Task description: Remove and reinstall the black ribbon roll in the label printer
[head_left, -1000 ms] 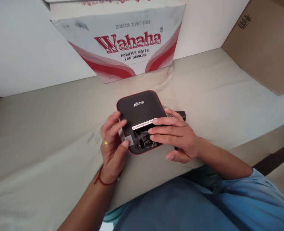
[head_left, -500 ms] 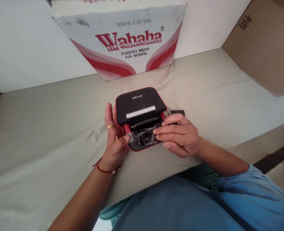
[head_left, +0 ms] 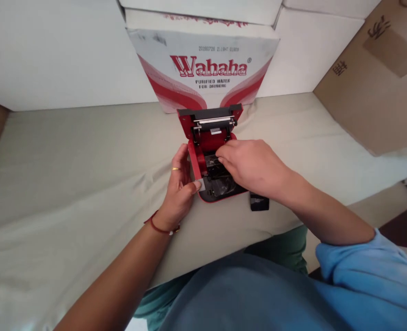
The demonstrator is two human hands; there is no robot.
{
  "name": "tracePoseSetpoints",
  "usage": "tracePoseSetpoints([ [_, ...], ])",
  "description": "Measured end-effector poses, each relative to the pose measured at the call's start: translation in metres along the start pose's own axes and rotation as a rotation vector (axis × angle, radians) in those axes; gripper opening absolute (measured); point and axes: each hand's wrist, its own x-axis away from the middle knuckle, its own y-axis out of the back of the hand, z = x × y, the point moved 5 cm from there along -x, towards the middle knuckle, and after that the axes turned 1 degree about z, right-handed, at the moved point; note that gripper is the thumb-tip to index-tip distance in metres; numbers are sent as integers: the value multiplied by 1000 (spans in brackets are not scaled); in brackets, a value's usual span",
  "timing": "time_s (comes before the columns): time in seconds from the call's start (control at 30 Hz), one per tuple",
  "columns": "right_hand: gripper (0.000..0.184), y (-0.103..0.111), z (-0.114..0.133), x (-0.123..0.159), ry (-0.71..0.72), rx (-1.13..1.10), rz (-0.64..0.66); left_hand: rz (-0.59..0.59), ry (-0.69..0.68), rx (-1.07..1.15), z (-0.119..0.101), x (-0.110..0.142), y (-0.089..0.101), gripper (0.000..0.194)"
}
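Observation:
A small red and black label printer (head_left: 195, 158) rests on the cloth with its lid (head_left: 208, 114) raised, showing a roller and a red interior. My left hand (head_left: 180, 193) grips the printer's left side, thumb on a grey patch at the front left corner and fingers along the side wall. My right hand (head_left: 255, 163) reaches into the open bay from the right, fingers bent and pressed together. Its fingertips are over shiny dark film (head_left: 220, 172); anything pinched there is hidden. A black flat-looking piece (head_left: 259, 202) lies just below the right hand, partly covered by it.
Behind the printer stands a white and red Wahaha water carton (head_left: 210, 69), close to the raised lid. White boxes (head_left: 59, 55) line the back. A brown cardboard box (head_left: 372, 92) stands at the right. Creased beige cloth (head_left: 86, 193) covers the table.
The printer's lid has swung up and back. My right hand has moved from the front right edge into the bay. My left hand keeps its hold. The view has shifted.

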Motion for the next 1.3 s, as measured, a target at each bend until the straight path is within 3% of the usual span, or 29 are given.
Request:
tracePoseSetpoints([
  [0.07, 30, 0, 13, -19, -51, 129, 119, 28, 3, 35, 5, 0, 0, 108],
  [0.2, 32, 1, 33, -42, -84, 208, 233, 78, -5, 82, 11, 0, -2, 107],
  [0.37, 36, -2, 33, -54, -125, 243, 371, 87, -10, 95, 12, -2, -5, 105],
  [0.53, 31, -6, 26, -56, -166, 268, 349, 47, -17, 80, 8, -3, -7, 104],
  [0.67, 33, 11, 20, -27, -144, 153, 219, 40, -14, 63, 5, -4, -8, 104],
  [0.77, 36, 40, -3, 17, -32, -63, 83, 31, 18, 75, 4, -3, -7, 105],
  [0.87, 42, 59, -64, 63, -90, -216, 23, 31, 25, 84, 2, -2, -6, 105],
  [0.97, 42, 47, -137, 90, -247, -205, 93, 39, 16, 104, 1, -3, -7, 102],
  [1.07, 35, 12, -183, 97, -407, -182, 286, 24, 2, 129, 0, -4, -6, 100],
  [1.13, 36, -8, -190, 93, -481, -160, 306, 16, 1, 138, -2, -5, -6, 98],
  [1.3, 38, -31, -158, 67, -417, -164, 15, 0, 50, 151, -6, -3, -5, 99],
])
